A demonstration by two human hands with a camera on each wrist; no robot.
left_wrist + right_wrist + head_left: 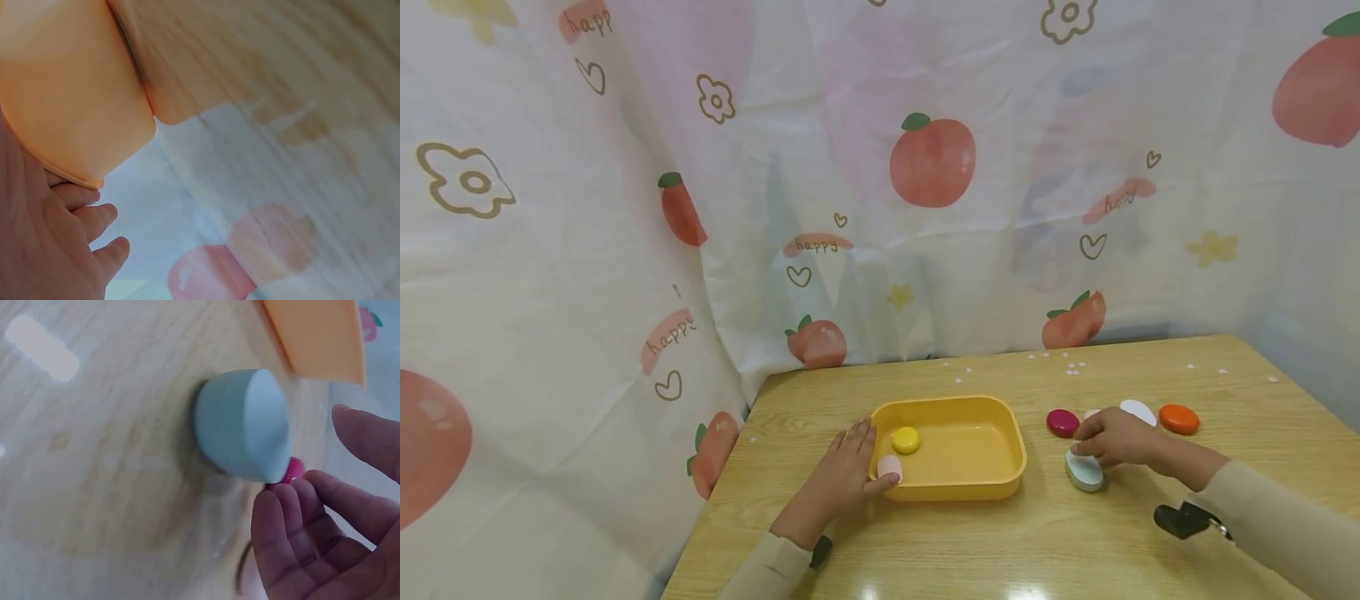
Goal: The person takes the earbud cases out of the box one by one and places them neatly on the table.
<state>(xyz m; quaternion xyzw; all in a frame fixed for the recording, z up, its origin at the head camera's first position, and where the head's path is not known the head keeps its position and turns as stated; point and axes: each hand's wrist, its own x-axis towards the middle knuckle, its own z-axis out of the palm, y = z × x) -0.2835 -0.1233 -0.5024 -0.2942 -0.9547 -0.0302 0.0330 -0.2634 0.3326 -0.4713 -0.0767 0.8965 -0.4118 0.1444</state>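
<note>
My left hand (844,473) rests on the left end of a yellow tray (966,450), fingers stretched along its outer side and thumb at the front corner. A yellow rounded piece (906,440) and a pale pink piece (889,467) lie inside the tray. Right of it, a light blue stone-shaped block (1084,473) with a flat face stands on the table. My right hand (1126,435) is over its far side. The right wrist view shows that hand's thumb well apart from the loosely bent fingers (270,528), their tips close beside the block.
Behind the right hand lie a magenta piece (1063,422), a white piece (1138,412), an orange piece (1179,419) and a partly hidden pale one. Small white bits (1071,368) dot the table's back. A fruit-patterned curtain (865,167) hangs behind the wooden table (940,550).
</note>
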